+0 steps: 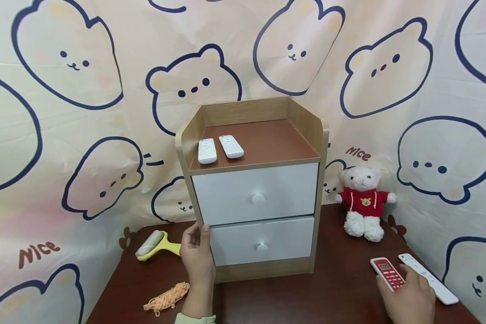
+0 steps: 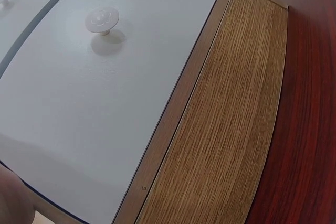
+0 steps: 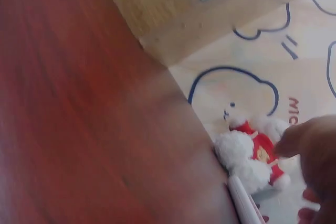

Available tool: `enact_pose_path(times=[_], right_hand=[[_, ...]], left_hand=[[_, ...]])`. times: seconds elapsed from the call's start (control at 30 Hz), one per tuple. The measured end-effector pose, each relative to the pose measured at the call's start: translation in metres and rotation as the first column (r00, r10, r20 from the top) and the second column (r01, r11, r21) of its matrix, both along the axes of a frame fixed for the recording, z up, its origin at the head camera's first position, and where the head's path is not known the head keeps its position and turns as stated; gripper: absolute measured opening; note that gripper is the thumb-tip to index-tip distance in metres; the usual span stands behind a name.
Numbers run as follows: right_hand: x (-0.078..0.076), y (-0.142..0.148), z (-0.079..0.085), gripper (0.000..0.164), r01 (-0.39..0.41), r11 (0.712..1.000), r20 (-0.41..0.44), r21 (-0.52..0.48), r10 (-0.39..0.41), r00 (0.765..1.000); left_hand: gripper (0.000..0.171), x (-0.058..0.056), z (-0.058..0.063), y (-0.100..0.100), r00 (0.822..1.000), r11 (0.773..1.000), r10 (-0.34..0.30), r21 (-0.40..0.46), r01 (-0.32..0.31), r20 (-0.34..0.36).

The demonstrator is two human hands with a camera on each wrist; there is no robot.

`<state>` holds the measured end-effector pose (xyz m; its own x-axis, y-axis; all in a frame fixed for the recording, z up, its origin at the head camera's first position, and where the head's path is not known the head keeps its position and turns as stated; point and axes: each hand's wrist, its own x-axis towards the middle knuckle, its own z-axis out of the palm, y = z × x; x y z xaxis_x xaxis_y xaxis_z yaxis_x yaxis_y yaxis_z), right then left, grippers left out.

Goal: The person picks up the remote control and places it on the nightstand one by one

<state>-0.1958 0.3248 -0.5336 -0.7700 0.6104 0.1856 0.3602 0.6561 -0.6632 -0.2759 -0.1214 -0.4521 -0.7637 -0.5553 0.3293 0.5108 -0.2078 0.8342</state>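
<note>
My left hand [image 1: 197,254] grips the left front edge of a wooden drawer cabinet [image 1: 263,270], thumb upright along the edge beside the lower white drawer [image 1: 235,247]. In the left wrist view only part of that hand shows, at the lower left corner. At the right, my right hand [image 1: 413,297] is over the near end of a red and white remote [image 1: 384,268], with thumb and index finger spread to either side. A longer white remote [image 1: 441,288] lies just right of the hand. The right wrist view is blurred, with the fingers apart above the remote's edge.
Two white remotes [image 1: 207,151] lie on the cabinet's brown top. A white teddy bear in a red hoodie [image 1: 364,202] sits at the back right. On the left are a yellow-handled lint roller [image 1: 158,245] and a bundle of orange yarn [image 1: 168,298]. Patterned cloth surrounds the table.
</note>
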Motion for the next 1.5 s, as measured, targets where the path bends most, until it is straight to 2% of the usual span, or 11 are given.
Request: enact_pose_path(times=[0.07, 0.17, 0.27, 0.5, 0.87, 1.2, 1.33, 1.5], right_hand=[[0.002, 0.009, -0.003, 0.088, -0.020, 0.999, 0.099, 0.037, 0.016, 0.995], [0.004, 0.018, -0.007, 0.090, -0.044, 0.995, 0.171, 0.089, 0.028, 0.985], [0.005, 0.022, -0.009, 0.085, -0.054, 0.990, 0.177, 0.127, 0.031, 0.984], [0.005, 0.028, -0.009, 0.074, -0.064, 0.988, 0.222, 0.143, 0.031, 0.974], [0.001, 0.041, -0.018, 0.081, -0.112, 0.984, 0.306, 0.137, 0.065, 0.950], [0.001, 0.041, -0.016, 0.078, -0.117, 0.983, 0.277, 0.144, 0.074, 0.958], [0.001, 0.043, -0.014, 0.079, -0.106, 0.986, 0.285, 0.126, 0.066, 0.956], [-0.001, 0.042, -0.012, 0.083, -0.056, 0.997, 0.331, 0.051, 0.036, 0.943]], left_hand=[[0.029, 0.000, -0.001, 0.000, 1.000, 1.000, 0.000, 0.002, 0.000, 0.002], [0.029, 0.000, -0.001, 0.000, 1.000, 1.000, 0.004, -0.003, -0.004, 0.001], [0.029, 0.000, -0.001, 0.000, 1.000, 1.000, 0.007, -0.008, -0.007, -0.003], [0.028, 0.000, -0.002, 0.000, 1.000, 1.000, 0.009, -0.011, -0.009, -0.005], [0.028, 0.000, 0.000, 0.000, 1.000, 1.000, 0.011, -0.015, -0.011, -0.005], [0.028, -0.001, -0.001, 0.001, 1.000, 0.999, 0.022, -0.024, -0.022, -0.018], [0.029, -0.002, -0.002, 0.001, 1.000, 1.000, 0.018, -0.019, -0.018, -0.015], [0.029, -0.001, -0.002, 0.001, 1.000, 1.000, 0.021, -0.017, -0.021, -0.012]])
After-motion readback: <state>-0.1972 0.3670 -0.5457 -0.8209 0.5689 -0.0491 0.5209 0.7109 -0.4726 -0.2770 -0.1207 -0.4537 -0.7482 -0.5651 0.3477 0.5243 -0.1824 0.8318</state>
